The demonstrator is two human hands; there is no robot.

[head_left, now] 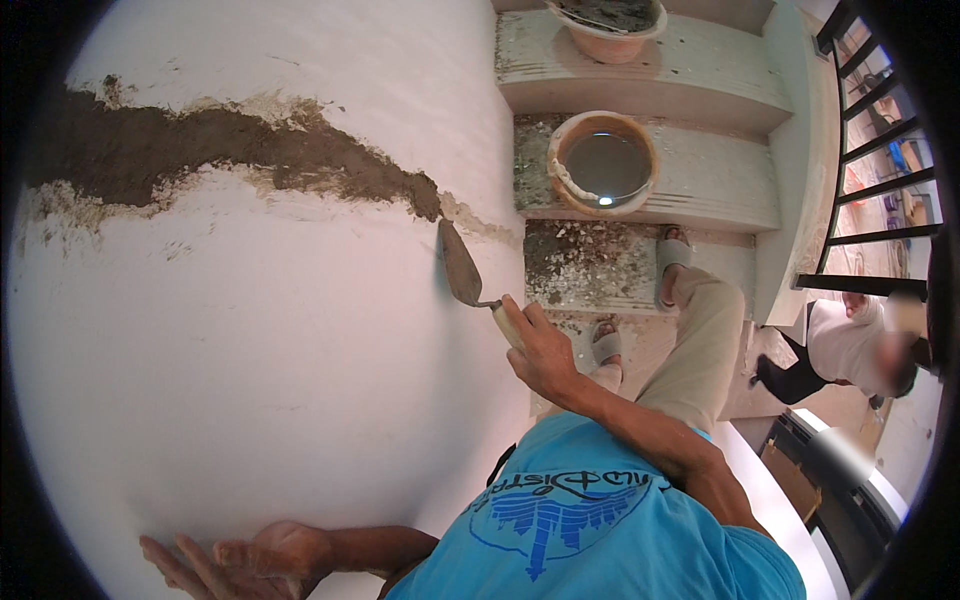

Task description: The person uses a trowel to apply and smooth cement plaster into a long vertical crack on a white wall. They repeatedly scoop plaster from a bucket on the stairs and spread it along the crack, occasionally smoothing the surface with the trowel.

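My right hand [543, 352] is wrapped round the pale handle of a pointed trowel [460, 266]. The blade's tip meets the lower right end of a rough band of dark grey mortar [290, 155] on the white wall [250, 340]. Mortar smears edge that band, and a thin, paler scraped strip carries on from it toward the stairs. At the lower left, my left hand [255, 562] is open and holds nothing, its fingers spread beside the wall. Whether its palm touches the wall I cannot tell.
A tub of greyish water [605, 165] stands on a stair step, and a second tub with dark mix [608, 30] sits higher up. Crumbs of debris [585, 265] litter the step near my feet. Black railings [880, 185] line the right side; another person [850, 345] is beyond them.
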